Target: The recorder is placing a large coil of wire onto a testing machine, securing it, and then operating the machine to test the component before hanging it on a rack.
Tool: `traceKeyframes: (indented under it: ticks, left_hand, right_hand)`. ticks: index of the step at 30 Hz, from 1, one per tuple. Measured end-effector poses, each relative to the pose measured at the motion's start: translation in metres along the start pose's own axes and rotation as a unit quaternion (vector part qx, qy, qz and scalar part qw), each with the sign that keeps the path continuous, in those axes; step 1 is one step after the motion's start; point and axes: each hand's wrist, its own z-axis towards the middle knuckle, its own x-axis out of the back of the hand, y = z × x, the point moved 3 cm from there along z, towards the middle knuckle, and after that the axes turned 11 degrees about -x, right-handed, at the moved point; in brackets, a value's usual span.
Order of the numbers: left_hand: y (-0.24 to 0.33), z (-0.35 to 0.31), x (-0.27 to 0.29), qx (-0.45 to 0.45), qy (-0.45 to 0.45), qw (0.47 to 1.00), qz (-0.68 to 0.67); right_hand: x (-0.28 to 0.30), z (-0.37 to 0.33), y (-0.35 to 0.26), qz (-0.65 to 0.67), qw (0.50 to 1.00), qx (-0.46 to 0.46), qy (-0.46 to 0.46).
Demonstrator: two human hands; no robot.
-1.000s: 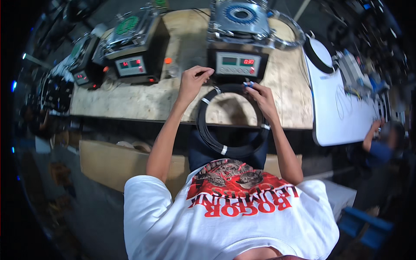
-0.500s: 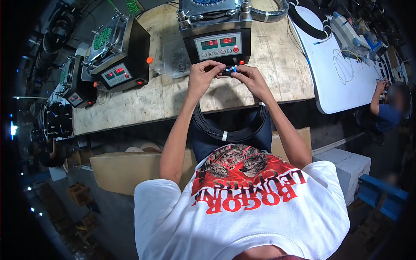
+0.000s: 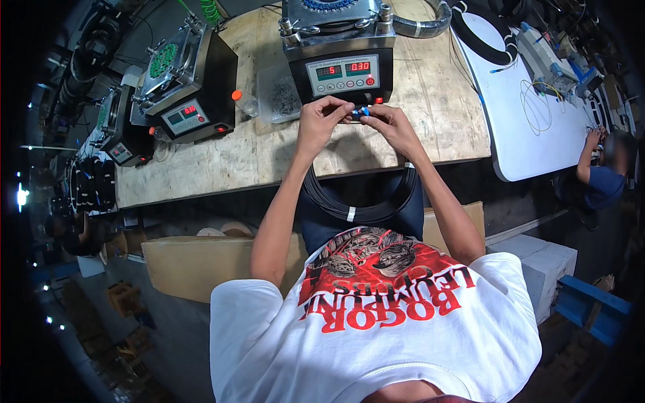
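Observation:
Over the front part of the wooden bench, my left hand (image 3: 320, 125) and my right hand (image 3: 398, 129) meet with fingertips nearly together. Between them is a small blue cable connector (image 3: 361, 111), pinched by the thumb and fingers of both hands. Its finer details are too small to make out, and the fingers cover part of it. A coil of black cable (image 3: 366, 213), bound with white tape, hangs below my hands at the bench edge and rests on my lap. Just beyond my fingers stands a polishing machine (image 3: 385, 65) with lit red digits and a round blue-edged fixture on top.
Two more machines (image 3: 225, 87) with green fixtures stand on the left. An orange-capped bottle (image 3: 247, 104) and a clear plastic tray (image 3: 269, 113) sit on the wooden bench (image 3: 222, 158). At right, a white table (image 3: 514, 148) holds cables and equipment; another person (image 3: 601, 178) works beside it.
The machine's red digits have changed. My hands stay pinched on the blue connector with only slight finger movement; the whole view has shifted a little.

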Motion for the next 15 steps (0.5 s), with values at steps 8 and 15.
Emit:
traceKeyframes:
  ticks: [8,15]
  left_hand:
    - [-0.003,-0.001,-0.003,0.002,0.007,1.0,-0.001]
    - [-0.015,-0.001,-0.002,-0.006,0.015,0.997,-0.07]
  right_hand:
    - [-0.001,0.0,-0.001,-0.031,1.0,0.004,-0.002]
    - [-0.004,0.004,0.005,0.033,0.999,0.005,-0.004]
